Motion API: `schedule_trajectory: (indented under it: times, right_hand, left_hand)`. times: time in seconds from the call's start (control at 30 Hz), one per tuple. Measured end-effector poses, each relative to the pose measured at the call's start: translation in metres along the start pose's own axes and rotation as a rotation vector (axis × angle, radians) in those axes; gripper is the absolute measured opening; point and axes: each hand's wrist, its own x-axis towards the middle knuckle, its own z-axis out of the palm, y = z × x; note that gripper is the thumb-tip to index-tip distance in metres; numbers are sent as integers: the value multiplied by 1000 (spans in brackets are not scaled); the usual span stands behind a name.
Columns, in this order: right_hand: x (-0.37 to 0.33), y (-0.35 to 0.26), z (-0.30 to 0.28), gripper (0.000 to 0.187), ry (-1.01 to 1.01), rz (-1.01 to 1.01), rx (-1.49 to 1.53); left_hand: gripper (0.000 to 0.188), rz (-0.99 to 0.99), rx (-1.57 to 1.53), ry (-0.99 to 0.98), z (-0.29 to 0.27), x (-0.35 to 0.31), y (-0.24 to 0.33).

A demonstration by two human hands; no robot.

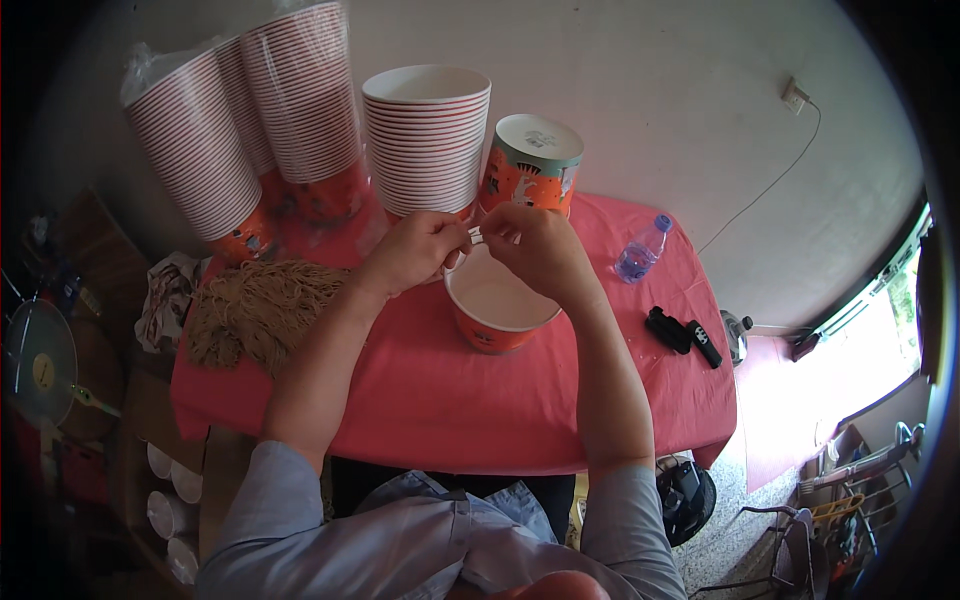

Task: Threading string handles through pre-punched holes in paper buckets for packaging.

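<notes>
An orange paper bucket [497, 339] with a white inside stands upright on the red-covered table, its open top toward me. At its far rim my left hand [420, 250] is closed, thumb and fingers pinched together. Close beside it my right hand [538, 252] is closed in a pinch too. Between the fingertips shows something thin and pale, too small to name. To the left of the bucket lies a heap of tan cords [265, 312].
Behind my hands stand a stack of nested buckets [425, 140] and an upside-down bucket [535, 150]. Plastic-wrapped bucket stacks [195, 140] lean at the far left. A water bottle [643, 250] and black objects [685, 335] lie right. A red tablecloth [440, 420] covers the table.
</notes>
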Motion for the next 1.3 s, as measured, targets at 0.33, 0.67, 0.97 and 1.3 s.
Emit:
schedule_trajectory:
  times: [0.33, 0.67, 0.97, 1.3]
  right_hand:
    - [2, -1, 4, 14, 13, -64, 12]
    - [1, 0, -2, 11, 37, -96, 21]
    - [3, 7, 0, 18, -123, -33, 131]
    - [1, -1, 0, 15, -92, -3, 112]
  left_hand:
    - [27, -26, 32, -85, -5, 3, -8]
    - [28, 10, -51, -204, -16, 4, -10]
    - [30, 36, -80, -158, -12, 2, -9]
    - [29, 2, 45, -144, -13, 5, -14]
